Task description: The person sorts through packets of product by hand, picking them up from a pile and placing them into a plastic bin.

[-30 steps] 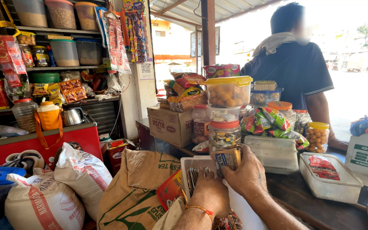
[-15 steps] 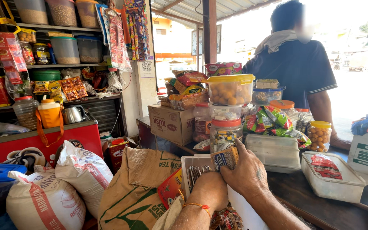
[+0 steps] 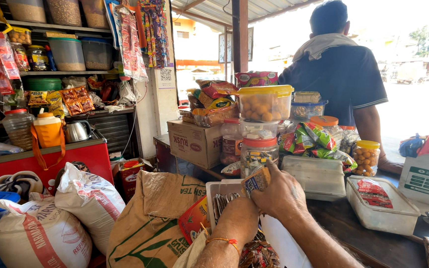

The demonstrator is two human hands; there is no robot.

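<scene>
My right hand (image 3: 281, 196) has its grip closed on a small yellow-brown packet (image 3: 256, 180), pinched between thumb and fingers. The packet is held up over the white tray (image 3: 213, 187) at the near edge of the worktop (image 3: 373, 245). Its long axis tilts, the upper end leaning up and to the right toward the jars, the lower end pointing down at the tray. My left hand (image 3: 238, 214) lies just below and left of it, wrist with an orange thread band, fingers curled down into the tray; I cannot tell whether that grip is closed on anything, since the fingers are hidden.

Right behind the packet stands a clear jar with a red lid (image 3: 258, 153), with a smaller tub and a yellow-lidded tub of round snacks (image 3: 265, 102) stacked above it. To the right sit a shut white plastic box (image 3: 313, 174) and a lidded clear box (image 3: 381, 204) with a red sachet inside. A cardboard carton (image 3: 194, 143) stands to the left, brown paper sacks (image 3: 160, 218) and white sacks (image 3: 88, 201) lower left. Another person in a dark shirt (image 3: 341, 79) stands beyond the jars, back turned.
</scene>
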